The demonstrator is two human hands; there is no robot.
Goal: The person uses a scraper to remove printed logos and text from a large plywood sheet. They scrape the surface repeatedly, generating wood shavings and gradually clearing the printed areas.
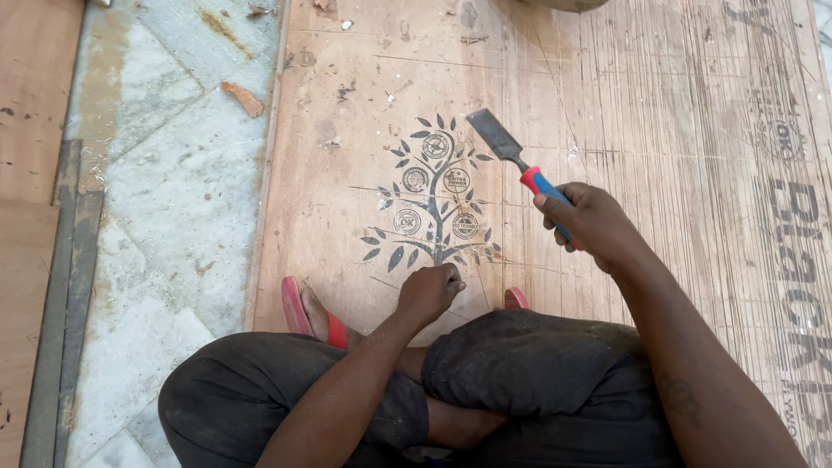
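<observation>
1. Fingers of the right hand were wrapped tight around the red-and-blue handle of a chisel, so most of that handle was covered; only its red collar and a short blue stretch showed above the knuckles.
2. Curled fingers of the left hand were drawn together into a loose fist resting on the plywood sheet; whether anything small sat inside the fist could not be told.
3. The chisel lay tilted up and to the left from the right hand, its flat grey blade over the sheet just right of a printed tree emblem. Whether the blade's edge touched the wood could not be made out.
4. The left fist sat at the emblem's foot, well apart from the blade.
5. Dark trousers on crossed legs filled the bottom of the view and hid the near edge of the sheet.
6. A red sandal showed beside the left knee, partly covered by the foot; a second red sandal peeked out just above the right knee, mostly hidden.
7. Large printed lettering ran along the sheet's right side and was cut off by the picture's edge.
8. Left of the sheet lay a pale stone floor with a torn wood chip on it, well apart from both hands.
9. Another brown board and a dark strip lay at the far left, both cut off.
</observation>
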